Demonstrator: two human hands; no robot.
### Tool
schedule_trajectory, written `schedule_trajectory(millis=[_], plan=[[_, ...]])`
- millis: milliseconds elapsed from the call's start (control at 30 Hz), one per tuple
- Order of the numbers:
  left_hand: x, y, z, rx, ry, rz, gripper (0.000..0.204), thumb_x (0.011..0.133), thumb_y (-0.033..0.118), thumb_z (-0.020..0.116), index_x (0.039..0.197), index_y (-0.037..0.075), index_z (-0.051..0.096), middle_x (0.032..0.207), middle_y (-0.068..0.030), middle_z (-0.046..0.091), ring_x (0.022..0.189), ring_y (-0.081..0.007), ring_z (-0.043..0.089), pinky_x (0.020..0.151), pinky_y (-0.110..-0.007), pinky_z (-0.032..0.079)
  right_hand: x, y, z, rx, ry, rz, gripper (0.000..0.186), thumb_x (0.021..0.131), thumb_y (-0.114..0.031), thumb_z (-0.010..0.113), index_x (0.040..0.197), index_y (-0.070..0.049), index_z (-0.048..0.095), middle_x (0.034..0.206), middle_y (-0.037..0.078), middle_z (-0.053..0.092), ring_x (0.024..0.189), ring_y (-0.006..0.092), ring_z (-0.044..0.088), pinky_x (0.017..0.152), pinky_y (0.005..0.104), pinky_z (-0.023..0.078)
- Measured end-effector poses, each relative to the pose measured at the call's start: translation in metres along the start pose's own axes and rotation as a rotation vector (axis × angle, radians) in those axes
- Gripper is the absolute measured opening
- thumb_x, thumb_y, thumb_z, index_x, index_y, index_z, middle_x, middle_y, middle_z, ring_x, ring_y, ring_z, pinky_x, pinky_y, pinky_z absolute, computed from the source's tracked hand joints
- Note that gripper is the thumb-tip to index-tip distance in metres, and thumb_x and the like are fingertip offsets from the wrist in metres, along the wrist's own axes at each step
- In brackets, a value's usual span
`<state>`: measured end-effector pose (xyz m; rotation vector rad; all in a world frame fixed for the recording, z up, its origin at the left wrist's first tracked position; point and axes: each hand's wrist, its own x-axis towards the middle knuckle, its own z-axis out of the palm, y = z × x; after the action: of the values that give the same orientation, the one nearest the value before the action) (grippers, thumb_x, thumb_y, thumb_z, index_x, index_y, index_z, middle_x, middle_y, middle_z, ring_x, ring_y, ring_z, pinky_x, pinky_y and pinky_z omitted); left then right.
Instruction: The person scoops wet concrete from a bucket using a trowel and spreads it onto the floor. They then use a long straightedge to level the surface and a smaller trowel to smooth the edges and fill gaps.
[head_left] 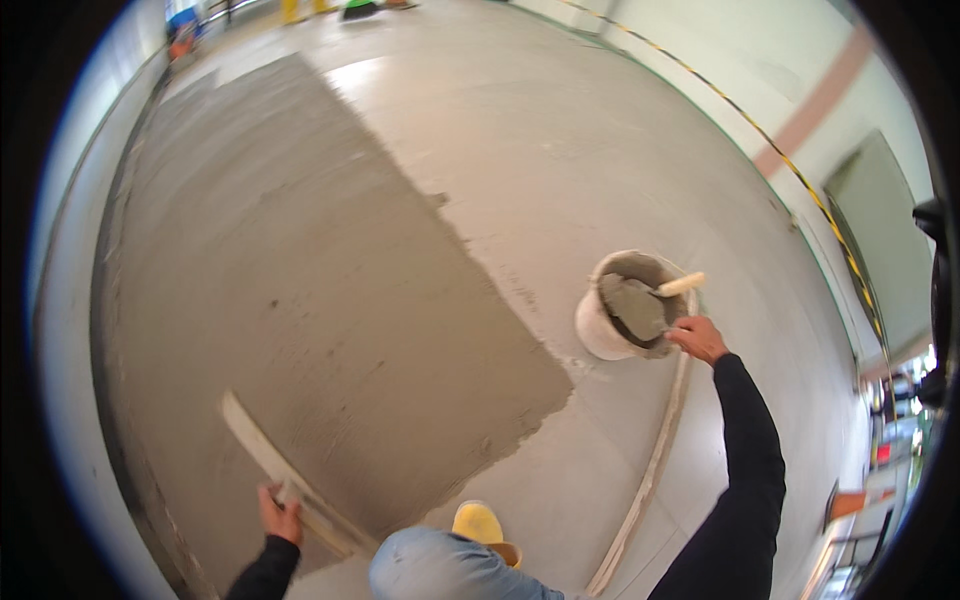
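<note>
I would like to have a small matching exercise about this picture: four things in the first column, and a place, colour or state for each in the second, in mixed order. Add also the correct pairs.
Column one
1. Long float
2. Bucket
3. Boot
4. Striped tape

Column two
A. Yellow, beside the blue trouser leg
B. Black and yellow, along the picture's right side
C. Held in the left hand, at the darker grey patch
D. Contains grey mixture; the right hand is at its rim

Correct pairs: 1-C, 2-D, 3-A, 4-B
</note>
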<state>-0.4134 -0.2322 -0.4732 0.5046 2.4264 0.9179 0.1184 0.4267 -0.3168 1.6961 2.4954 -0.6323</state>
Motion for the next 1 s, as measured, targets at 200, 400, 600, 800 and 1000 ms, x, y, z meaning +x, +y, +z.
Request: schedule_trajectory(millis=[200, 400, 600, 800, 1000], plan=[[0.01, 0.024, -0.129, 0.076, 0.305, 0.312, 0.05, 0.095, 0.014, 0.064, 0.141, 0.0, 0.051, 0.134, -0.0126, 0.057, 0.129, -0.0246, 0.052, 0.112, -0.039, 0.038, -0.025, -0.091, 0.06, 0.2, -0.089, -0.386, 0.023, 0.089, -0.018, 0.063, 0.072, -0.004, 0.053, 0.06, 0.0, 0.049, 0.053, 0.0096, 0.047, 0.051, 0.0306, 0.039], [-0.047, -0.009, -0.25, -0.112, 0.539, 0.227, 0.033, 0.103, 0.009, 0.058, 0.135, 0.002, 0.055, 0.124, -0.0063, 0.056, 0.102, -0.0151, 0.058, 0.087, -0.028, 0.051, -0.063, -0.283, 0.223, 0.364, -0.611, -0.586, 0.01, 0.089, -0.008, 0.069, 0.092, -0.001, 0.062, 0.073, 0.001, 0.059, 0.061, 0.0109, 0.058, 0.056, 0.0303, 0.049], [-0.167, -0.106, -0.282, -0.023, 0.831, 0.002, 0.033, 0.098, 0.01, 0.059, 0.13, 0.005, 0.061, 0.11, -0.0151, 0.059, 0.093, -0.0249, 0.061, 0.085, -0.036, 0.051, -0.188, -0.506, 0.392, 0.005, -0.864, -1.071, 0.026, 0.092, -0.021, 0.073, 0.103, -0.002, 0.059, 0.082, 0.019, 0.068, 0.074, 0.0329, 0.071, 0.066, 0.0419, 0.055], [-0.262, -0.209, -0.213, 0.259, 0.847, -0.181, 0.03, 0.094, 0.006, 0.059, 0.123, 0.001, 0.061, 0.109, -0.019, 0.058, 0.106, -0.037, 0.057, 0.097, -0.042, 0.046, -0.235, -0.615, 0.476, -0.24, -0.685, -1.477, 0.035, 0.097, -0.038, 0.064, 0.114, -0.007, 0.061, 0.091, 0.018, 0.072, 0.084, 0.0389, 0.071, 0.073, 0.0516, 0.055], [-0.315, -0.299, -0.104, 0.088, 0.833, -0.397, 0.033, 0.093, 0.005, 0.059, 0.125, 0.006, 0.061, 0.114, -0.0187, 0.052, 0.107, -0.0386, 0.057, 0.096, -0.045, 0.047, -0.206, -0.722, 0.466, -0.874, -0.664, -1.678, 0.035, 0.097, -0.047, 0.064, 0.113, -0.018, 0.072, 0.092, 0.007, 0.072, 0.085, 0.0256, 0.071, 0.068, 0.0409, 0.053]])
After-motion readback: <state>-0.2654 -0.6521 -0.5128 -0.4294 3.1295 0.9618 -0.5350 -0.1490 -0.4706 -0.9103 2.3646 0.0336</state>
